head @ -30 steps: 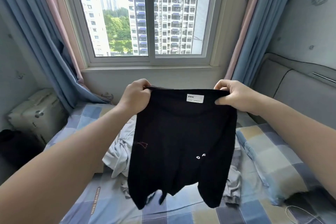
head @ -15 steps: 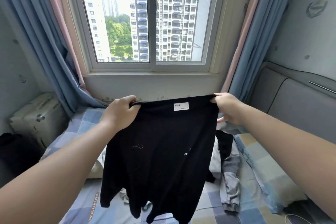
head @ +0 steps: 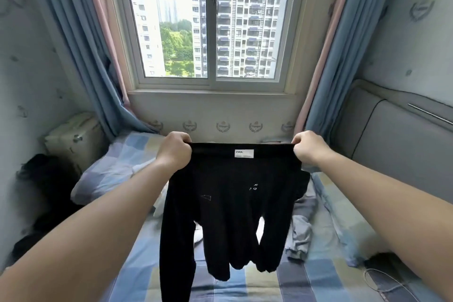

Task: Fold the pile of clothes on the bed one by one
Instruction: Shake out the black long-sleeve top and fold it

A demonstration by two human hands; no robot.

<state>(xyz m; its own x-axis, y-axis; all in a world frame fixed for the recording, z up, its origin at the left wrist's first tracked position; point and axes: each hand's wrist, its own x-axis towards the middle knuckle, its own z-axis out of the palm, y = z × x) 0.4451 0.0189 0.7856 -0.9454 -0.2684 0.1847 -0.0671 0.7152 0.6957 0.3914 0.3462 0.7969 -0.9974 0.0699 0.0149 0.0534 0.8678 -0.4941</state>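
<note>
A black garment (head: 230, 203) with a white label at its top edge hangs spread in the air above the bed (head: 132, 260). My left hand (head: 175, 152) grips its top left corner and my right hand (head: 307, 148) grips its top right corner, stretching the edge taut. Its lower parts dangle down over the checked sheet. Behind it lies the pile of clothes: a grey-blue piece (head: 301, 228) on the right and a bit of white cloth (head: 159, 206) on the left, mostly hidden by the black garment.
A checked pillow (head: 343, 223) lies at the right by the padded headboard (head: 397, 144). A folded checked quilt (head: 115, 167) sits at the far left of the bed. A pale suitcase (head: 73, 140) and a dark bag (head: 44, 191) stand left. A white cable (head: 382, 282) lies lower right.
Both hands have moved down and further apart, stretching the garment's top edge wide. The garment's lower parts have dropped out to full length and more of the bed shows.
</note>
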